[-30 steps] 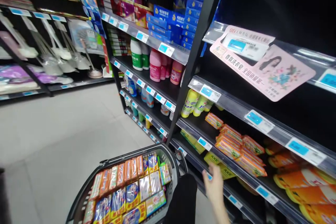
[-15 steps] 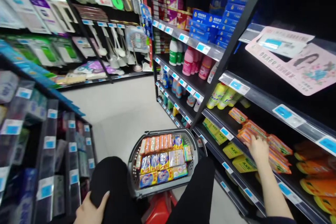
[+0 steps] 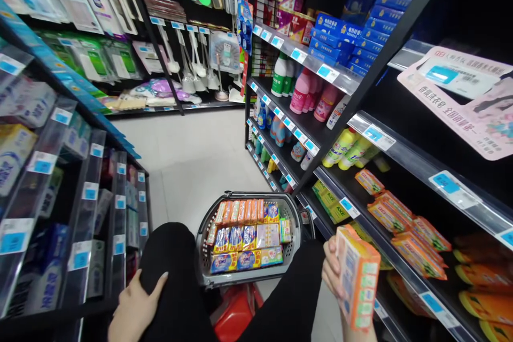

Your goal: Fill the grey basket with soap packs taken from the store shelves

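My right hand (image 3: 332,270) grips an orange and white soap pack (image 3: 359,280), raised in front of the right-hand shelf with its printed side toward me. On my left knee rests my left hand (image 3: 136,302), thumb and fingers apart, holding nothing. Between my knees is a dark grey shopping basket (image 3: 206,281) with rows of wrapped soap packs inside: orange ones (image 3: 240,211) at the back, blue and yellow OMO packs (image 3: 224,263) nearer me. More orange soap packs (image 3: 419,254) lie on the shelf to the right of my right hand.
Yellow bottles (image 3: 340,148) and green AXE packs (image 3: 331,200) sit on the right shelves. A pink sign (image 3: 460,101) juts out from a shelf edge. Boxed goods (image 3: 30,104) line the left shelves. Pale floor (image 3: 192,155) runs between them, with a red object (image 3: 236,315) under the basket.
My right hand has taken an orange soap pack off the shelf and drawn it back toward me. My left hand stays on the knee. The view has shifted slightly left.
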Tool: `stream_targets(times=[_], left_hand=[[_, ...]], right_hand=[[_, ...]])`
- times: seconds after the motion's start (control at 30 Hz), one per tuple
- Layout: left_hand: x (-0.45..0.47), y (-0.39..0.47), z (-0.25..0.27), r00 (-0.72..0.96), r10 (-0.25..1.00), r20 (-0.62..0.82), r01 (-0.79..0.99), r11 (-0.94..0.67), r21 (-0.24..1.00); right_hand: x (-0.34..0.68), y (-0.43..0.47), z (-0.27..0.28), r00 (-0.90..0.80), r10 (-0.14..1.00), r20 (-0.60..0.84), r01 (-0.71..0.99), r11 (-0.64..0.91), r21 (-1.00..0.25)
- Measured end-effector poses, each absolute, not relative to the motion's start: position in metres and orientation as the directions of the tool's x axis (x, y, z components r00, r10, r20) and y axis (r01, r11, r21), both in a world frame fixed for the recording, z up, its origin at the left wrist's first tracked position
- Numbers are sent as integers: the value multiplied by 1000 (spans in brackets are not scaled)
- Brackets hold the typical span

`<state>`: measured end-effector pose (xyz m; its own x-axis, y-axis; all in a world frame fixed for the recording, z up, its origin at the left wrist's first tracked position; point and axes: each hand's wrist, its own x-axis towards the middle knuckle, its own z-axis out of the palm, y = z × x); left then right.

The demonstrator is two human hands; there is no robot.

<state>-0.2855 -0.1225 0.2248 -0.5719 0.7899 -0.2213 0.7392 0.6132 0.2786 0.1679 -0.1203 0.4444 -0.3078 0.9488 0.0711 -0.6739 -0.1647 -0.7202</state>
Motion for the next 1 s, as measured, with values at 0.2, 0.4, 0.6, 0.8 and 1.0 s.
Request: stream_targets(times=[0.2, 0.4, 0.6, 0.8, 1.0], left_hand=[[-287, -125, 228, -545, 814, -199, 692, 571, 442], [-233, -112, 282, -234, 971, 58, 759, 145, 635], [-98, -126, 336, 333, 887, -322, 41, 327, 944], [-53, -108, 314, 354, 751, -557, -243, 649, 721], [-37, -23, 251, 224, 701, -677, 293, 614, 733]], right_hand=[[140, -116, 430, -504, 852, 139, -759, -360, -543], [122, -125, 408, 62, 971, -230, -316, -200, -927], [67, -143, 371, 434, 897, -85, 426, -287, -858], [54, -172, 323, 187, 945, 270, 598, 108, -794], [119, -184, 215, 291, 826, 483, 861, -5, -509]])
